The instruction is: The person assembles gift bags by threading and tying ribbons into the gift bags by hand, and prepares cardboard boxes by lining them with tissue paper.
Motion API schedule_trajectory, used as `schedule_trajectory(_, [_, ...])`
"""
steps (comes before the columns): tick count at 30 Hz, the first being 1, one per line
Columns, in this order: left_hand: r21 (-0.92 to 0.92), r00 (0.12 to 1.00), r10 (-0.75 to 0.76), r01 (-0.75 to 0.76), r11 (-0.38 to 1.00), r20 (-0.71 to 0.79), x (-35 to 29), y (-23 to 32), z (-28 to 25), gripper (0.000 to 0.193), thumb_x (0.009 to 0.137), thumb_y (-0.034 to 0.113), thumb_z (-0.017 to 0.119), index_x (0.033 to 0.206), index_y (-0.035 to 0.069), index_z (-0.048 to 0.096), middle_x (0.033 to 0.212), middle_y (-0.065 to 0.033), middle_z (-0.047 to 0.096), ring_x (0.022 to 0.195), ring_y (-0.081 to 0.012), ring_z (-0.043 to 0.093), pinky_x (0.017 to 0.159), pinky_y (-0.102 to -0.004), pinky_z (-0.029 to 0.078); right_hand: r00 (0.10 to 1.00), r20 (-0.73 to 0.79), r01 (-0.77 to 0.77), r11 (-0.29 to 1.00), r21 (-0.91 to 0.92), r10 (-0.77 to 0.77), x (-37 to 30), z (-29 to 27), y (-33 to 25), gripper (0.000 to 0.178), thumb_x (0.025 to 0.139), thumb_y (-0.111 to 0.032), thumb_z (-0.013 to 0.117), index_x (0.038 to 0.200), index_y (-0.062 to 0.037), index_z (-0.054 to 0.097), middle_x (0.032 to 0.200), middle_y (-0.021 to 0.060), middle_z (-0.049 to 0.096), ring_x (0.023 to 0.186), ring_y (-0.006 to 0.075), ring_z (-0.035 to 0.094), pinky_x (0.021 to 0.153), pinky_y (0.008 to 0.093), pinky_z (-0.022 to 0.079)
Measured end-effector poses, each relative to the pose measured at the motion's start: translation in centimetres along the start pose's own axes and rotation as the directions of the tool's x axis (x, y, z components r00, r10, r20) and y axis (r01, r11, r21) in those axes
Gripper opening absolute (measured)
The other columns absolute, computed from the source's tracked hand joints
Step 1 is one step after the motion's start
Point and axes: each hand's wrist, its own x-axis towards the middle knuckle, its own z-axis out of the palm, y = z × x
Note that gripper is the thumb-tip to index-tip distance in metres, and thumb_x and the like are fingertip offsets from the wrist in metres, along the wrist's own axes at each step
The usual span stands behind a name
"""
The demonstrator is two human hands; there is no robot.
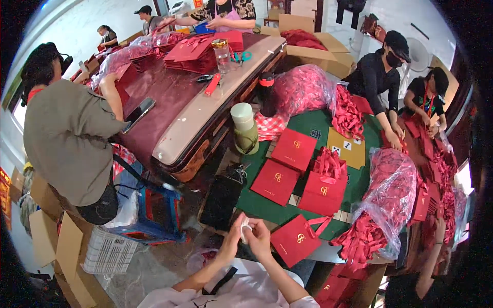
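Observation:
My left hand (233, 240) and my right hand (259, 240) are together in front of my body, near the front edge of the green table. Between their closed fingers is a small white piece (245, 230), thin and crumpled like tissue or paper; the fingers cover part of it. Closest to my right hand is a red gift bag (294, 241) with a ribbon handle, lying flat at the table edge. Beyond it lie another red bag (276, 180), a bag with ribbon loops on top (322, 191) and a further red bag (294, 148).
Red ribbons in clear plastic (387, 195) cover the right of the green table (257, 203). A green bottle (245, 128) stands at its far left. Co-workers sit around, one on the left (72, 138), another at right (377, 72). A blue stool (156, 210) is at left.

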Motion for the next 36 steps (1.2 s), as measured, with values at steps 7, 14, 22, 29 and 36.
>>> schedule_trajectory(7, [0.868,0.925,0.331,-0.002,0.496,-0.187,2.4,-0.5,-2.8,0.091,0.076,0.019,0.076,0.15,0.006,0.025,0.151,-0.0287,0.024,0.137,-0.0501,0.022,0.112,-0.0569,0.02,0.98,-0.115,0.113,0.934,-0.34,-0.161,3.9,0.8,0.0,0.017,0.087,-0.003,0.062,0.104,0.0003,0.058,0.085,0.0085,0.069,0.075,0.0131,0.066,0.067,0.0267,0.052])
schedule_trajectory(14, [0.848,0.96,0.097,0.183,0.496,-0.264,4.1,-2.9,-4.8,0.101,0.062,0.015,0.081,0.149,0.017,0.029,0.149,-0.0256,0.025,0.137,-0.0474,0.023,0.108,-0.0606,0.024,0.966,-0.018,0.177,0.708,-0.684,-0.259,5.4,0.7,1.8,0.021,0.077,-0.004,0.064,0.097,-0.0012,0.058,0.082,0.0164,0.063,0.074,0.0336,0.065,0.067,0.0419,0.053])
schedule_trajectory(22, [0.768,0.957,0.047,0.2,0.609,-0.287,4.7,-2.4,-6.1,0.087,0.063,0.016,0.077,0.142,0.026,0.042,0.148,-0.0224,0.031,0.134,-0.046,0.027,0.107,-0.0599,0.025,0.973,-0.038,0.114,0.618,-0.778,-0.228,7.1,4.1,3.2,0.023,0.078,-0.007,0.063,0.096,-0.0047,0.049,0.088,0.0207,0.06,0.076,0.0437,0.062,0.063,0.0528,0.05])
schedule_trajectory(29, [0.868,0.97,0.118,0.133,0.479,-0.213,3.6,-3.3,-4.9,0.087,0.066,0.017,0.076,0.146,0.023,0.039,0.151,-0.0247,0.024,0.135,-0.0495,0.022,0.108,-0.0619,0.021,0.955,0.042,0.246,0.705,-0.665,-0.294,4.3,1.1,0.7,0.024,0.081,-0.003,0.061,0.105,-0.0044,0.056,0.09,0.0189,0.061,0.086,0.0397,0.063,0.071,0.0465,0.052])
schedule_trajectory(36, [0.799,0.952,0.301,-0.134,0.586,-0.061,2.5,0.0,-1.4,0.068,0.069,0.012,0.072,0.134,0.011,0.05,0.139,-0.024,0.037,0.129,-0.044,0.032,0.106,-0.0549,0.027,0.895,-0.116,0.207,0.631,-0.747,-0.431,-4.9,-8.4,-6.3,0.015,0.083,-0.003,0.066,0.097,-0.0062,0.063,0.089,0.0127,0.061,0.079,0.0312,0.064,0.065,0.0373,0.052])
